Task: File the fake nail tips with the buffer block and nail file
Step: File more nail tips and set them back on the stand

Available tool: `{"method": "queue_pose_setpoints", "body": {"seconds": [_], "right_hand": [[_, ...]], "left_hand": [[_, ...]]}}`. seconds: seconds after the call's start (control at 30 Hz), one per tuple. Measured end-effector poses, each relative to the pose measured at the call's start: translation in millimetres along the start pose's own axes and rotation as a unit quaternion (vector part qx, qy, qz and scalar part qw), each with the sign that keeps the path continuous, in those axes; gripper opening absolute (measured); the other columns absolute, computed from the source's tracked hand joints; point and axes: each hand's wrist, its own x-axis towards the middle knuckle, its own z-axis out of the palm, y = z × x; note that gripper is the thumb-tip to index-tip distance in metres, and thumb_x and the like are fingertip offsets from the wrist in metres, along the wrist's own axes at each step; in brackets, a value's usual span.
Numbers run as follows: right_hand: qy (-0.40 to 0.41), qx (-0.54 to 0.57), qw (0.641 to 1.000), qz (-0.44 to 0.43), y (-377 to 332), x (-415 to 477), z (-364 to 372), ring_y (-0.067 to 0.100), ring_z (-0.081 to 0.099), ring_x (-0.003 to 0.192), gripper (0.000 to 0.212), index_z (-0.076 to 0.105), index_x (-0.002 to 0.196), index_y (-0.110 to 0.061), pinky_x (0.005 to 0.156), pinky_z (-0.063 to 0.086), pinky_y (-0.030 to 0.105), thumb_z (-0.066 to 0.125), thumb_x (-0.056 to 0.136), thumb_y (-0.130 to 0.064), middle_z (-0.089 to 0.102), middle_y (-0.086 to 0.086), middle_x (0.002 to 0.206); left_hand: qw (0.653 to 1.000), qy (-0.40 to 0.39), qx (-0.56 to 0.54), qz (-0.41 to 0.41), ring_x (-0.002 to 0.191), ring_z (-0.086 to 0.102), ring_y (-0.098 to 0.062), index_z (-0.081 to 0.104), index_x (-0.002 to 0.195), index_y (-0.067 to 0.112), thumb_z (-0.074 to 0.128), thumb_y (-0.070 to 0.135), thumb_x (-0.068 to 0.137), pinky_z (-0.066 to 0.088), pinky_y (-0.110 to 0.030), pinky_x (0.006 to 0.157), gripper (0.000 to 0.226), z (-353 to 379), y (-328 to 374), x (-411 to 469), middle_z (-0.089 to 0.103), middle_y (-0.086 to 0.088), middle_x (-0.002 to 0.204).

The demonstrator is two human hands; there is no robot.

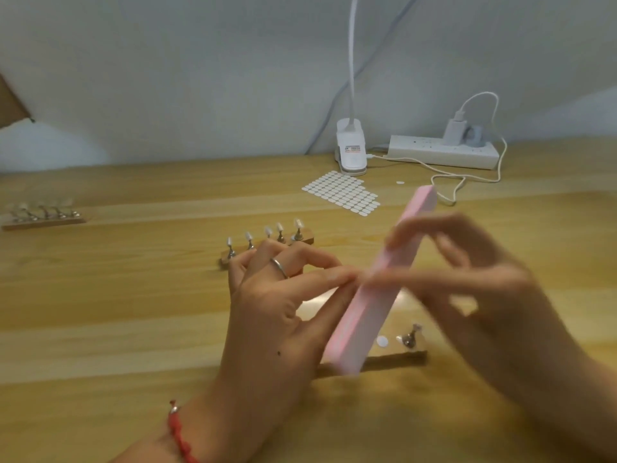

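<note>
The pink buffer block (pixel 377 282) is held tilted above the bench (pixel 133 295), with the fingers of the blurred right hand (pixel 484 295) clasped round it. Thumb and forefinger of the left hand (pixel 277 312) are pressed together at its side; what is pinched cannot be told. A stand of nail tips (pixel 300 238) is seen just behind.

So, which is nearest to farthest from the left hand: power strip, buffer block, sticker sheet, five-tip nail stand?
1. Pink buffer block, at the left hand.
2. Five-tip nail stand, just beyond it.
3. Sticker sheet, farther back right.
4. Power strip, rear right.
</note>
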Motion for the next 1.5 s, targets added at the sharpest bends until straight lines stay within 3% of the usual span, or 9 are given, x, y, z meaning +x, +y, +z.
{"method": "queue_pose_setpoints", "body": {"seconds": [0.27, 0.4, 0.53, 0.67, 0.8, 0.93, 1.03, 1.17, 1.5], "right_hand": [[0.008, -0.003, 1.000, 0.026, 0, 1, -4, 0.021, 0.058, 0.114, 0.047, 0.071, 0.106, -0.026, 0.104, 0.046, 0.032, 0.059, 0.088, 0.016, 0.055, 0.006, 0.113], [-0.013, 0.024, 0.998, -0.055, -16, -8, 9, 0.017, 0.056, 0.118, 0.022, 0.074, 0.104, -0.030, 0.100, 0.044, 0.026, 0.060, 0.097, -0.014, 0.054, 0.002, 0.112], [0.022, 0.000, 0.999, 0.048, 0, -1, -2, 0.016, 0.058, 0.115, 0.053, 0.072, 0.102, -0.034, 0.105, 0.046, 0.031, 0.065, 0.085, 0.016, 0.056, 0.000, 0.113], [-0.010, 0.052, 0.998, -0.029, -18, -7, 10, 0.018, 0.060, 0.112, 0.027, 0.077, 0.100, -0.027, 0.097, 0.048, 0.028, 0.051, 0.103, -0.022, 0.057, 0.006, 0.109], [0.021, 0.013, 0.998, 0.061, -1, 2, -5, 0.012, 0.056, 0.116, 0.048, 0.070, 0.107, -0.031, 0.106, 0.044, 0.030, 0.062, 0.087, 0.012, 0.057, 0.005, 0.113], [-0.032, 0.023, 0.998, -0.056, -18, -7, 8, 0.018, 0.059, 0.116, 0.042, 0.076, 0.104, -0.026, 0.101, 0.045, 0.029, 0.055, 0.090, 0.008, 0.057, 0.007, 0.113], [0.013, 0.025, 0.998, 0.058, 2, 2, -3, 0.017, 0.058, 0.114, 0.057, 0.069, 0.109, -0.028, 0.105, 0.048, 0.036, 0.065, 0.081, 0.022, 0.057, 0.006, 0.113], [-0.031, 0.027, 0.998, -0.040, -13, -8, 6, 0.024, 0.060, 0.112, 0.046, 0.075, 0.104, -0.027, 0.101, 0.045, 0.029, 0.053, 0.089, 0.010, 0.057, 0.007, 0.113], [-0.008, 0.017, 1.000, 0.007, -3, -3, 0, 0.021, 0.058, 0.115, 0.043, 0.072, 0.107, -0.025, 0.103, 0.046, 0.031, 0.059, 0.089, 0.012, 0.056, 0.007, 0.113]], "left_hand": [[1.000, 0.002, -0.009, -0.001, 0.091, 0.052, -0.006, 0.068, 0.093, 0.040, 0.057, 0.042, 0.082, 0.027, -0.034, 0.084, 0.016, 0, 1, 1, 0.063, 0.020, 0.090], [1.000, -0.005, -0.002, 0.020, 0.088, 0.051, -0.007, 0.064, 0.095, 0.043, 0.056, 0.039, 0.083, 0.031, -0.040, 0.080, 0.016, 1, 2, 0, 0.061, 0.020, 0.089], [1.000, 0.003, 0.001, 0.013, 0.090, 0.050, -0.006, 0.063, 0.100, 0.044, 0.058, 0.040, 0.082, 0.030, -0.037, 0.079, 0.019, 0, 1, 1, 0.063, 0.018, 0.089], [1.000, 0.008, -0.006, 0.014, 0.088, 0.051, -0.003, 0.064, 0.095, 0.042, 0.058, 0.040, 0.081, 0.031, -0.036, 0.079, 0.015, 1, 1, 1, 0.061, 0.020, 0.088], [1.000, -0.003, -0.026, 0.000, 0.092, 0.049, -0.001, 0.063, 0.096, 0.045, 0.057, 0.042, 0.081, 0.029, -0.033, 0.081, 0.017, 1, 1, 1, 0.061, 0.022, 0.089], [0.999, -0.007, -0.033, -0.007, 0.091, 0.051, -0.003, 0.068, 0.094, 0.041, 0.056, 0.042, 0.080, 0.031, -0.036, 0.081, 0.018, 1, 0, 1, 0.061, 0.022, 0.089], [0.999, -0.009, -0.032, -0.006, 0.093, 0.050, -0.001, 0.064, 0.096, 0.043, 0.056, 0.042, 0.080, 0.030, -0.034, 0.080, 0.018, 1, 0, 1, 0.061, 0.022, 0.090], [1.000, -0.009, -0.026, 0.004, 0.092, 0.050, 0.001, 0.063, 0.095, 0.044, 0.056, 0.041, 0.082, 0.032, -0.037, 0.082, 0.016, 1, 0, 0, 0.060, 0.023, 0.090], [0.999, -0.010, -0.032, -0.005, 0.093, 0.052, -0.003, 0.062, 0.095, 0.046, 0.057, 0.041, 0.081, 0.030, -0.035, 0.082, 0.016, 2, -1, 0, 0.061, 0.023, 0.091]]}}
